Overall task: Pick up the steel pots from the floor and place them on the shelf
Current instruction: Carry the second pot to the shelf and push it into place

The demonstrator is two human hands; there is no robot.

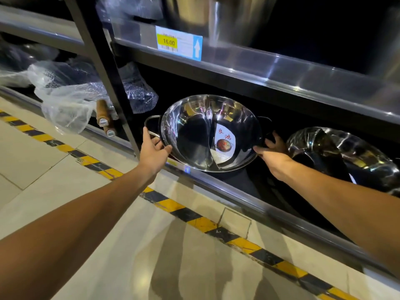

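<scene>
A shiny steel pot (194, 126) with a curved divider and a white paper label inside sits tilted on the bottom shelf (233, 187). My left hand (152, 151) grips its left rim beside the wire handle. At the opposite rim my right hand (273, 152) is wrapped around the right handle. A second steel pot (346, 152) of the same kind rests on that shelf just to the right, close to my right wrist.
A dark upright post (104, 70) stands left of the pot. Left of the post lie plastic-wrapped pans (71, 92) with wooden handles (104, 118). The shelf above (259, 70) carries a 16.00 price tag (178, 43). Yellow-black tape (173, 204) runs along the tiled floor.
</scene>
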